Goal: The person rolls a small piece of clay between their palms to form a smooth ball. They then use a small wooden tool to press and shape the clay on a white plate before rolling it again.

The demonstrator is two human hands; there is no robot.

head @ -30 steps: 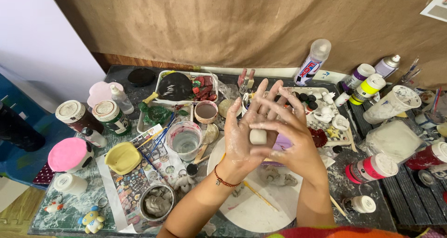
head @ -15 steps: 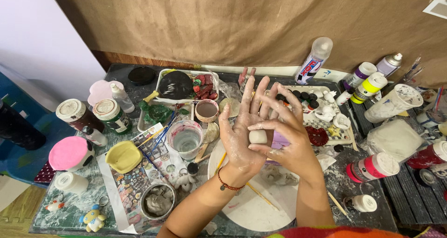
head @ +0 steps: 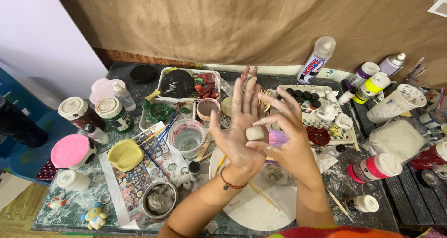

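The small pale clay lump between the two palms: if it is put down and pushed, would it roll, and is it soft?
The small pale clay lump looks rounded, so it would probably roll when pushed. It rests on the open left hand under the right hand fingers, so it seems light. Pale smears on both hands suggest it is soft and slightly sticky.

Right hand [head: 291, 145] has slid off to the side, and the clay lump [head: 254, 133] now sits exposed on the open left palm [head: 240, 135].
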